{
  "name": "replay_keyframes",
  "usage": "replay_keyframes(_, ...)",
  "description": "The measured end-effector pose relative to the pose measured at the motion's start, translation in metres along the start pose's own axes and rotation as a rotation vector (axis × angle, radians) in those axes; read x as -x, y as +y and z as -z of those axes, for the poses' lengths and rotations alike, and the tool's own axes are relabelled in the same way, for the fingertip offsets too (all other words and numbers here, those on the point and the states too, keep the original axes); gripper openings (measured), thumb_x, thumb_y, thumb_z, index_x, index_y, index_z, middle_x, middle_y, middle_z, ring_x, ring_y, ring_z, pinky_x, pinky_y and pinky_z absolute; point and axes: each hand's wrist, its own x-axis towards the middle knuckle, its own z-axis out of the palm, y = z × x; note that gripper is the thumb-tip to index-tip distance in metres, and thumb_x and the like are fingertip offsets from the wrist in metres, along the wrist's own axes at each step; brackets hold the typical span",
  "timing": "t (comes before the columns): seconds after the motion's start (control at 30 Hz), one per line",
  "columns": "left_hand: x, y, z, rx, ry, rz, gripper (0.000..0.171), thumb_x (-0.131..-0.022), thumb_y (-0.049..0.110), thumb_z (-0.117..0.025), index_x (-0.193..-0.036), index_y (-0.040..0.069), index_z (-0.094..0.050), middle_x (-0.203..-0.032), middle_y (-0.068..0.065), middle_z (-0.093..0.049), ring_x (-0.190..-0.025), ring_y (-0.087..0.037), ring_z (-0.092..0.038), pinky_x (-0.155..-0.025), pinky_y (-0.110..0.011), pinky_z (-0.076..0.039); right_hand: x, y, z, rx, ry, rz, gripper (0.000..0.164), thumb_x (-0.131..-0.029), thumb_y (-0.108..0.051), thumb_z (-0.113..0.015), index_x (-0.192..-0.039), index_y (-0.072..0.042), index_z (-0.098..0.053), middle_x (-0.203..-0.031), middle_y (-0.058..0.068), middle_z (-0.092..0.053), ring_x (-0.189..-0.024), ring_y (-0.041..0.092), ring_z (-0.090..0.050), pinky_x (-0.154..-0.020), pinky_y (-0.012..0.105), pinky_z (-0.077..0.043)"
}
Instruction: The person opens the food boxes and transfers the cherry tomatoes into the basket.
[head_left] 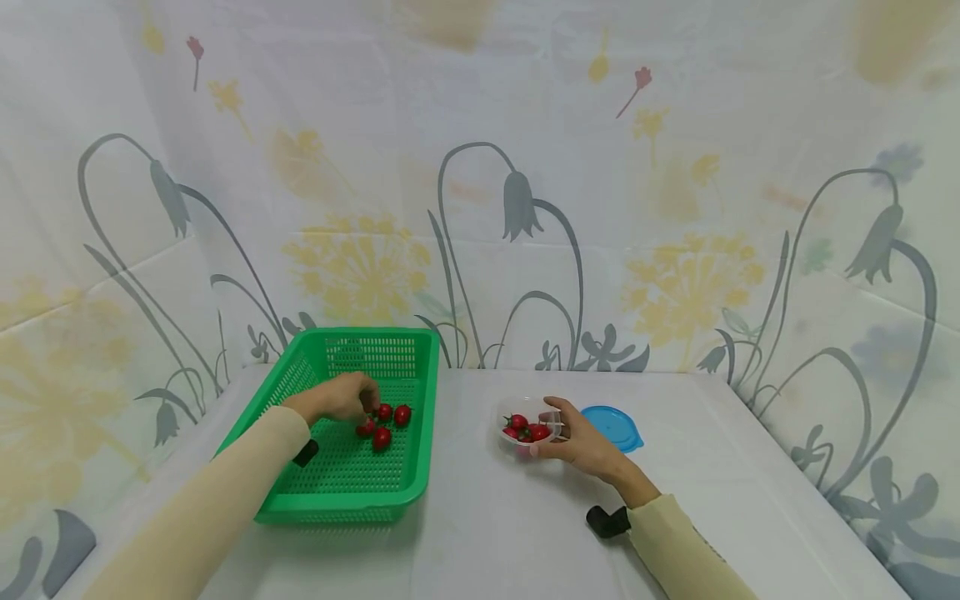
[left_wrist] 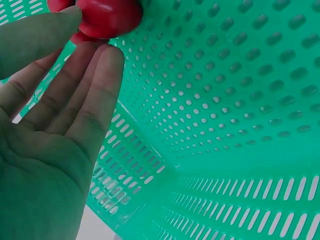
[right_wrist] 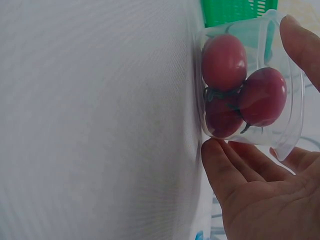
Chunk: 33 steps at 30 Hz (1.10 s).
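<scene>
My left hand (head_left: 347, 398) reaches down into a green plastic basket (head_left: 341, 500), over several small red tomatoes (head_left: 382, 438). In the left wrist view, the thumb and fairly straight fingers lie right at a tomato (left_wrist: 112, 19), with a gap between them; whether they press it is unclear. On the table, my right hand (head_left: 581, 442) holds a clear plastic container (head_left: 557, 417) from its right side, thumb at the rim and fingers along the wall. Red tomatoes (right_wrist: 225, 62) with green stems lie inside the container.
A blue lid (head_left: 613, 427) lies on the white table (head_left: 480, 517), just behind the right hand. The basket's raised walls surround the left hand. A flower-printed cloth (head_left: 480, 108) hangs at the back and sides of the table.
</scene>
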Motion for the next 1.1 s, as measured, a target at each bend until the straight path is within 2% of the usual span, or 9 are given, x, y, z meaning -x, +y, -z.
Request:
replay_keyframes(0.23, -0.001, 0.006, 0.009, -0.031, 0.049, -0.084, 0.012, -0.084, 0.0, -0.067, -0.095, 0.004, -0.066, -0.09, -0.005, -0.062, -0.083, -0.019, -0.057, -0.073, -0.036, -0.05, -0.001, -0.001, 0.0, 0.004, 0.003, 0.002, 0.093, -0.078, -0.031, -0.079, -0.149, -0.008, -0.023, -0.141, 0.015, -0.044, -0.129, 0.037, -0.041, -0.102, 0.054, -0.037)
replay_keyframes(0.33, -0.003, 0.015, 0.014, -0.009, 0.081, -0.121, 0.011, -0.087, 0.003, -0.064, -0.097, 0.006, -0.065, -0.094, -0.007, -0.062, -0.087, -0.02, -0.058, -0.076, -0.037, -0.051, -0.002, -0.001, 0.0, 0.01, 0.003, 0.002, 0.092, -0.078, -0.03, -0.079, -0.149, -0.008, -0.024, -0.141, 0.015, -0.044, -0.129, 0.036, -0.042, -0.102, 0.053, -0.037)
replay_keyframes(0.47, -0.004, 0.037, 0.02, 0.027, 0.115, -0.168, 0.012, -0.089, 0.007, -0.063, -0.101, 0.007, -0.064, -0.102, -0.009, -0.063, -0.093, -0.022, -0.059, -0.081, -0.039, -0.05, -0.001, -0.002, -0.001, 0.01, 0.002, 0.002, 0.092, -0.078, -0.031, -0.079, -0.149, -0.008, -0.024, -0.141, 0.015, -0.045, -0.128, 0.035, -0.043, -0.102, 0.053, -0.038)
replay_keyframes(0.63, -0.014, 0.072, 0.022, 0.05, 0.111, -0.235, 0.013, -0.092, 0.012, -0.062, -0.104, 0.008, -0.063, -0.102, -0.004, -0.061, -0.095, -0.019, -0.058, -0.084, -0.037, -0.049, -0.001, -0.002, -0.001, 0.013, 0.012, 0.007, 0.091, -0.079, -0.029, -0.079, -0.149, -0.008, -0.025, -0.14, 0.016, -0.045, -0.128, 0.035, -0.043, -0.103, 0.053, -0.037)
replay_keyframes(0.83, -0.032, 0.106, 0.015, 0.059, 0.107, -0.301, 0.007, -0.091, 0.014, -0.064, -0.097, 0.011, -0.063, -0.094, 0.001, -0.061, -0.086, -0.015, -0.056, -0.079, -0.032, -0.049, -0.001, 0.0, -0.003, 0.017, 0.014, 0.006, 0.089, -0.08, -0.027, -0.078, -0.148, -0.007, -0.025, -0.139, 0.015, -0.046, -0.125, 0.034, -0.045, -0.101, 0.051, -0.04)
replay_keyframes(1.1, -0.052, 0.144, 0.003, 0.066, 0.086, -0.341, 0.007, -0.09, 0.014, -0.066, -0.096, 0.013, -0.063, -0.093, 0.004, -0.063, -0.084, -0.011, -0.059, -0.076, -0.027, -0.05, 0.001, -0.002, -0.004, 0.005, 0.02, -0.003, 0.088, -0.08, -0.026, -0.078, -0.148, -0.007, -0.025, -0.14, 0.017, -0.045, -0.123, 0.033, -0.047, -0.099, 0.051, -0.041)
